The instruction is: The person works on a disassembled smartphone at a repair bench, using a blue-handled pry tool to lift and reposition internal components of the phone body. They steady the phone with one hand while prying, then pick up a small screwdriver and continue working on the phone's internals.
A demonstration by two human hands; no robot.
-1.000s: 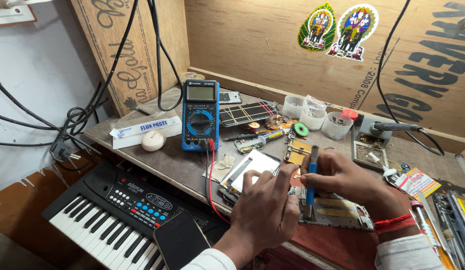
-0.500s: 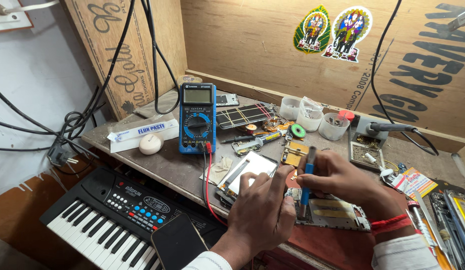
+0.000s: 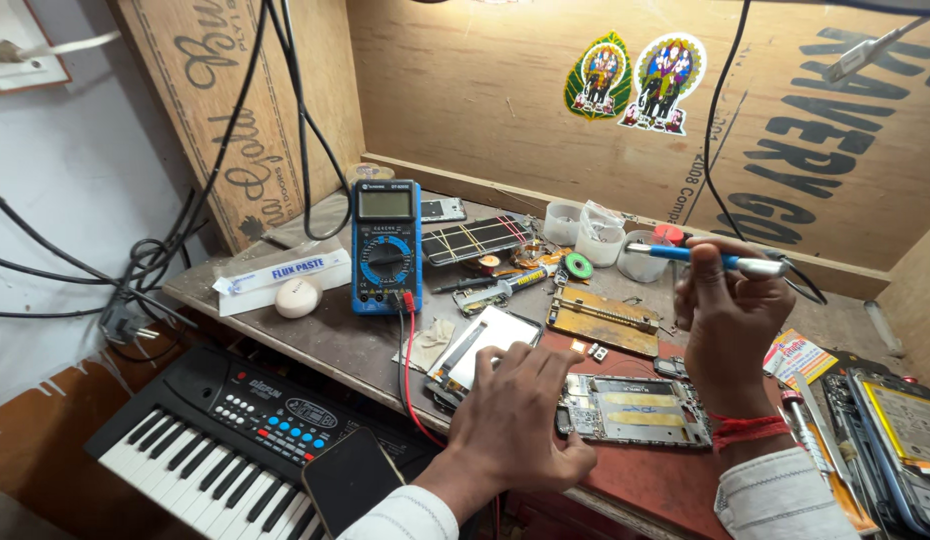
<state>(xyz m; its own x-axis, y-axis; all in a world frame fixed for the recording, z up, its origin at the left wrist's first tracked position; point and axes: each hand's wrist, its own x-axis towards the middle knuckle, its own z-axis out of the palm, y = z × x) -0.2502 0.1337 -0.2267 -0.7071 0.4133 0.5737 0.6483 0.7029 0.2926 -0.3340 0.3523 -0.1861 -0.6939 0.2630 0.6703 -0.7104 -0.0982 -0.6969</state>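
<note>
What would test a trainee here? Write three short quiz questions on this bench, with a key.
1. True or false: the right hand holds the blue-handled tool raised off the bench.
2. What does the left hand rest beside: A the opened phone frame, B the keyboard?
3. What colour is the multimeter?

Key: 1 true; 2 A; 3 blue.
</note>
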